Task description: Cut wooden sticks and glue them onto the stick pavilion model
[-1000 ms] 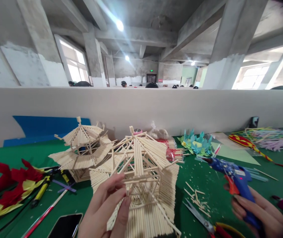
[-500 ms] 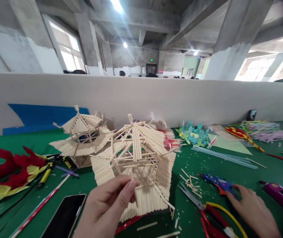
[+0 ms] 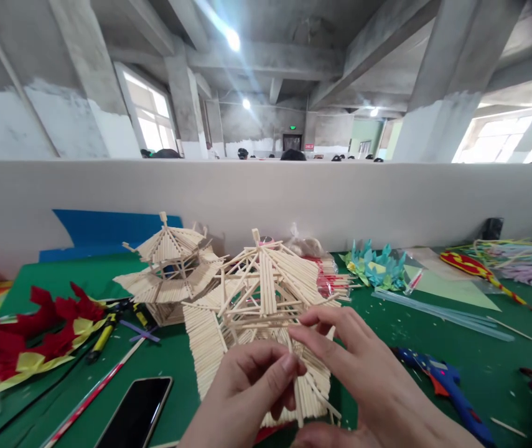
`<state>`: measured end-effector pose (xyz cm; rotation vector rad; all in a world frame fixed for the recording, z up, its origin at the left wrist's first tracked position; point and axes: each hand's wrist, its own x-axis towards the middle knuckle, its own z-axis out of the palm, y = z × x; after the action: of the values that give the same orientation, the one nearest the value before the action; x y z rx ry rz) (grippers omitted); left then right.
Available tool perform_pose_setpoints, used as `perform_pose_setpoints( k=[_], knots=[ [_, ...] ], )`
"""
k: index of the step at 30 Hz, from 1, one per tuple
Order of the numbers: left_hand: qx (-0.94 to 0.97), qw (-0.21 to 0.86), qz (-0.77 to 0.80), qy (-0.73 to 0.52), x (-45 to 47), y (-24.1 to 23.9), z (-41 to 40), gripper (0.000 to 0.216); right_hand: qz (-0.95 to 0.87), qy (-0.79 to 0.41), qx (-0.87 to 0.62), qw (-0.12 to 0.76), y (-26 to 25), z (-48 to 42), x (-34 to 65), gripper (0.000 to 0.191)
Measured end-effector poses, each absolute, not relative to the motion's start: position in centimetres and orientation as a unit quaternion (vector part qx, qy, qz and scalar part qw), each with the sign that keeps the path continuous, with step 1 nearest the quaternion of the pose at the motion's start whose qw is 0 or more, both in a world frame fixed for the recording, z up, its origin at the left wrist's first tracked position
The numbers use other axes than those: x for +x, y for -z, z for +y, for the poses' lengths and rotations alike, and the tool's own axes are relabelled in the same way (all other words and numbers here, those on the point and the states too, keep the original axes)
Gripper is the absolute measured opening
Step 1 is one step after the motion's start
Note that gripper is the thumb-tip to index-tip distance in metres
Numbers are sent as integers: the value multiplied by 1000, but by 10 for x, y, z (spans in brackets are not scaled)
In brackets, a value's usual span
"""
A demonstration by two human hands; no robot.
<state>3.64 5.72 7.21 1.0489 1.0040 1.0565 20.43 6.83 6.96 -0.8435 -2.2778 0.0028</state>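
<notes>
A pavilion model built of thin wooden sticks (image 3: 259,298) is held up in front of me over the green table (image 3: 387,323). My left hand (image 3: 242,395) pinches a stick on the model's front lower edge, fingers closed. My right hand (image 3: 363,373) has come in from the right and its fingers touch the same part of the model, thumb and forefinger pinching at a stick. A second stick pavilion (image 3: 170,264) stands behind on the left. The blue glue gun (image 3: 443,386) lies on the table to the right, apart from both hands.
A black phone (image 3: 132,410) lies at the near left beside a red-and-white rod (image 3: 91,395). Red and yellow paper shapes (image 3: 23,336) lie far left, teal paper flowers (image 3: 375,264) and coloured strips (image 3: 508,255) at the back right. A grey partition wall (image 3: 387,199) borders the table.
My right hand has set the glue gun down on the table and moved left onto the stick model. The left hand keeps its hold on the model.
</notes>
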Motion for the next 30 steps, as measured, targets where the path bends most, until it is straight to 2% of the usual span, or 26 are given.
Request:
perform_pose_setpoints(
  k=[7,15,23,30],
  knots=[
    [457,619,422,-479,33,-67,63,27,-890,16,-295,348,-81,79,202,61],
    [378,670,393,-504,27,-47,71,27,-874,1,-353,335,-98,113,204,56],
    [283,719,351,-529,27,-45,83,21,-880,29,-353,318,-95,134,197,57],
    [296,730,314,-530,29,-44,88,18,-880,58,-348,317,-93,141,196,58]
  ],
)
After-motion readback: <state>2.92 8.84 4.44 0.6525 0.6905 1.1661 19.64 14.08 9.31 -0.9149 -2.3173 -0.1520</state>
